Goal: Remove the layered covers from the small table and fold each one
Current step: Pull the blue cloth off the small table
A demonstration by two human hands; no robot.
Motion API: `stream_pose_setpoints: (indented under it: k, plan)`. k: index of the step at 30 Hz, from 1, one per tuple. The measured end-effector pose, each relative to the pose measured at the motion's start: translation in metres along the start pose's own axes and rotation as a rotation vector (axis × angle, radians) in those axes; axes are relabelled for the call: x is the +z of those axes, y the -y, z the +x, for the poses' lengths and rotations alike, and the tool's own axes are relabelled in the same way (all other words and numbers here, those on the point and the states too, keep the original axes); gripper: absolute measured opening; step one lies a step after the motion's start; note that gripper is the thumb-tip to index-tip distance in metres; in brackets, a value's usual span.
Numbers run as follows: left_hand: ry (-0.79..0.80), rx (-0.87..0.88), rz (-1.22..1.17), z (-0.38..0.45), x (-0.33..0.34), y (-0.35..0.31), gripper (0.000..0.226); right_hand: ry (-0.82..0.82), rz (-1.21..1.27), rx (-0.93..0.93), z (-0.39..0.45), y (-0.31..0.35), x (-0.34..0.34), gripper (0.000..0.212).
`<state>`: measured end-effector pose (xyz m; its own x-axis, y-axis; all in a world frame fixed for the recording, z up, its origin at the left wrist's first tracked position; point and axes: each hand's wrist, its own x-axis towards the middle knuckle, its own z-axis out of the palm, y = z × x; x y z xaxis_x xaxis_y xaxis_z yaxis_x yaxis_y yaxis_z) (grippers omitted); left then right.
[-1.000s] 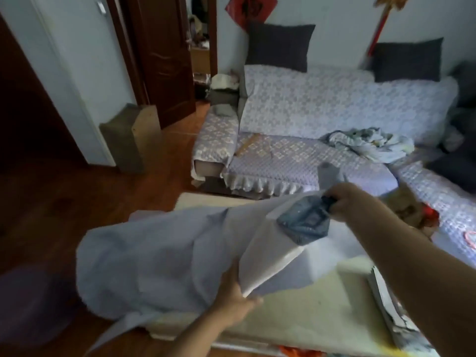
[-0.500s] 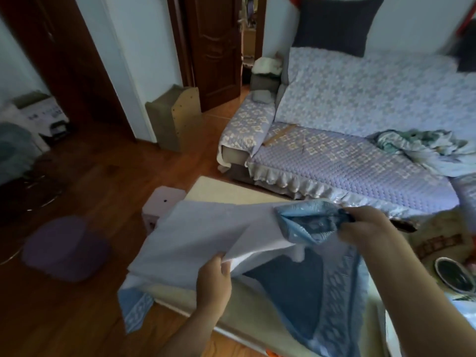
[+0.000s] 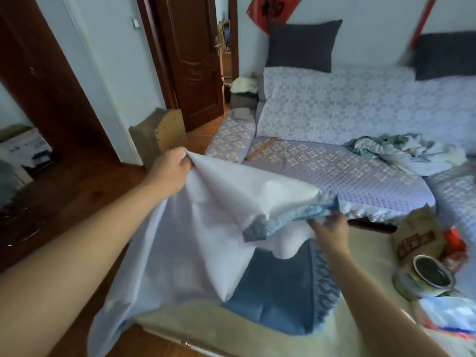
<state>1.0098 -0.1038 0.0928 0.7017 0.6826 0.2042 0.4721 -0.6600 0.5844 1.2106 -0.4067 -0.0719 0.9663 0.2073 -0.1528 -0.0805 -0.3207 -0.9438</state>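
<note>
- Living room setting: wooden floor (image 3: 77, 202), dark brown door (image 3: 195, 63) ajar, pale walls.
- Sofa (image 3: 347, 155) with lilac patterned covering stands behind the table; two dark grey cushions (image 3: 304, 45) lean against the wall above it; a crumpled bundle of cloth (image 3: 401, 153) lies on the seat.
- Red paper hanging (image 3: 274, 7) on the wall bears a dark character, partly cut off by the frame edge; not legible with confidence.
- Cardboard box (image 3: 24, 148) at far left carries printed marks, too blurred to read.
- Table (image 3: 371, 269) shows a pale beige top surface at right and along the near edge.
- Cover (image 3: 206, 240), white on one side and blue with a paler patterned border on the other, is lifted off the table; its lower part drapes onto the table top and over the near-left edge.
- Left hand (image 3: 167, 173) is raised, fingers curled, pinching a white corner of the cover.
- Right hand (image 3: 331, 228) is lower, fingers closed around the blue patterned edge.
- Round tin (image 3: 432, 275) and a brown bag (image 3: 417, 235) with blurred reddish print sit on the table's right side; lettering unreadable.
</note>
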Motion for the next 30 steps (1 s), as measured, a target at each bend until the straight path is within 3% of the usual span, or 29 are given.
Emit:
stream_pose_setpoints:
  k: [2,3,5,7,9,11,13,15,17,20,22,24,27,29,30]
  plan:
    - [0.043,-0.001,0.034,0.003,-0.008,-0.008,0.027,-0.107,-0.064,0.003,0.006,0.0,-0.001,0.084]
    - [0.059,-0.016,0.043,0.005,-0.012,-0.011,0.028,-0.089,-0.095,-0.061,0.009,-0.004,0.0,0.08]
    - [0.061,-0.039,0.054,0.007,-0.019,-0.013,0.03,0.004,-0.194,-0.213,0.001,-0.002,0.002,0.049]
    - [0.06,-0.062,0.025,0.01,-0.023,-0.012,0.031,0.035,-0.295,-0.326,-0.02,0.007,0.005,0.005]
    - [0.041,-0.093,-0.02,0.013,-0.024,-0.011,0.031,0.153,-0.284,-0.293,-0.041,0.019,0.001,0.031]
    - [-0.001,-0.127,-0.024,0.018,-0.022,-0.012,0.03,0.397,-0.18,-0.259,-0.062,0.037,-0.011,0.043]
    - [0.004,-0.175,-0.083,0.023,-0.013,-0.015,0.029,0.576,0.024,-0.219,-0.083,0.071,-0.025,0.055]
    - [0.173,-0.248,-0.316,0.023,0.002,-0.019,0.028,0.591,0.403,-0.042,-0.089,0.114,-0.029,0.037]
    - [0.274,-0.271,-0.58,0.004,0.017,-0.03,0.058,0.601,0.707,0.205,-0.083,0.154,-0.023,0.029]
    - [0.141,-0.03,-0.715,-0.079,0.033,-0.034,0.065,0.583,1.067,0.493,-0.072,0.188,-0.011,0.027]
    - [0.097,-0.002,-0.817,-0.139,0.051,-0.031,0.085,0.414,1.181,0.599,-0.061,0.198,0.0,0.033]
    - [0.053,0.022,-0.656,-0.185,0.076,-0.011,0.1,0.358,1.214,0.604,-0.061,0.211,0.014,0.031]
    - [-0.261,-0.076,-0.07,-0.18,0.103,0.021,0.118,0.473,1.15,0.504,-0.081,0.232,0.027,0.033]
    - [-0.403,-0.184,0.031,-0.162,0.091,0.034,0.109,0.529,1.091,0.439,-0.09,0.244,0.024,0.037]
    - [-0.434,-0.195,0.032,-0.155,0.081,0.041,0.091,0.519,1.079,0.423,-0.09,0.247,0.018,0.038]
